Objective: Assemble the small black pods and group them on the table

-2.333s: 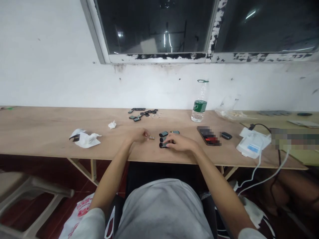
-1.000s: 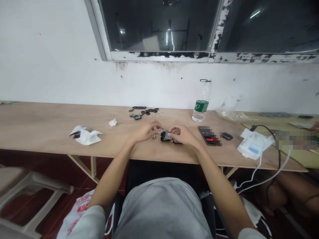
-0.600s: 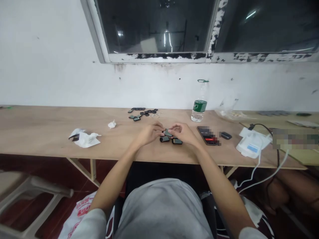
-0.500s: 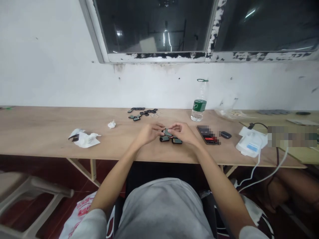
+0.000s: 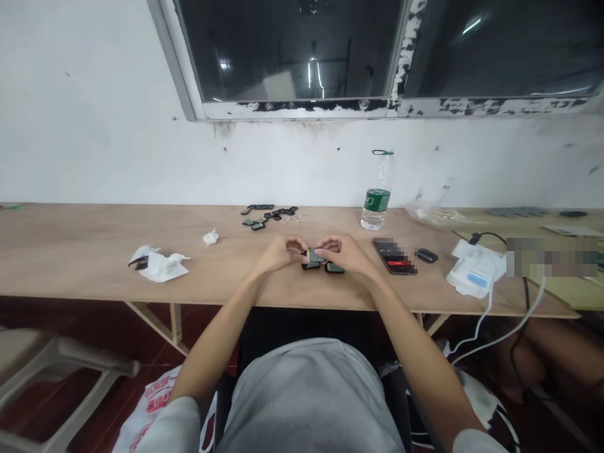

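Observation:
Between my two hands is a small flat grey-green piece with a dark edge (image 5: 315,255). My left hand (image 5: 283,254) pinches its left side with thumb and fingers, and a speck of yellow shows there. My right hand (image 5: 343,253) is closed on its right side. Just below the fingers, a black-rimmed piece with a grey-green face (image 5: 310,265) lies on the wooden table (image 5: 236,277). A similar black-rimmed piece (image 5: 335,268) rests under my right hand. What exactly these pieces are is too small to tell.
Several similar dark pieces (image 5: 258,224) and tiny white bits (image 5: 293,218) lie at the back. A water bottle (image 5: 376,201), phone (image 5: 394,257), black case (image 5: 426,255) and white device with cables (image 5: 474,270) stand to the right. Crumpled tissues (image 5: 165,265) lie left.
The grey-green piece has tilted and shifted slightly downward between my fingers. A bit of yellow now shows by my left fingertips. Both hands stay in nearly the same place.

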`<action>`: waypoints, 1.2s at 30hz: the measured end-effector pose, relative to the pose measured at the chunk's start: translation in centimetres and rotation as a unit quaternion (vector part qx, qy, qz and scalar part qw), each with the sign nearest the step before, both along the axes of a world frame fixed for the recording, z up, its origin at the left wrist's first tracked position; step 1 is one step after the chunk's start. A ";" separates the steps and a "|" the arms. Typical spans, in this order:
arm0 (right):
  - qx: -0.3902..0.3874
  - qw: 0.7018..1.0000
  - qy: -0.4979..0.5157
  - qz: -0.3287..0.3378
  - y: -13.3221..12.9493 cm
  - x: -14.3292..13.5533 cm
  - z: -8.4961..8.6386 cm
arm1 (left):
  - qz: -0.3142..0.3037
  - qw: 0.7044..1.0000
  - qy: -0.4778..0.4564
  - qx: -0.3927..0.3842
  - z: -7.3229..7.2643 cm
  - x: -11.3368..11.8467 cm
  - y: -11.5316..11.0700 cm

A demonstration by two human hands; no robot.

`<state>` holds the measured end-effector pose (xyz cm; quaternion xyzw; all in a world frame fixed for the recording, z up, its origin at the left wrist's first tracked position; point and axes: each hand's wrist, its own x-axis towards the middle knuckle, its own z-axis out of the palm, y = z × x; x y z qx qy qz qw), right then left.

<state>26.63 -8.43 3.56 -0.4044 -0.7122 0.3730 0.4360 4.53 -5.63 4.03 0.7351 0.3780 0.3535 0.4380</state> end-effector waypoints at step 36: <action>0.139 0.922 -0.355 -0.067 3.0 -1.1 -5.1 | 0.061 0.928 0.351 0.109 -4.0 -5.3 6.3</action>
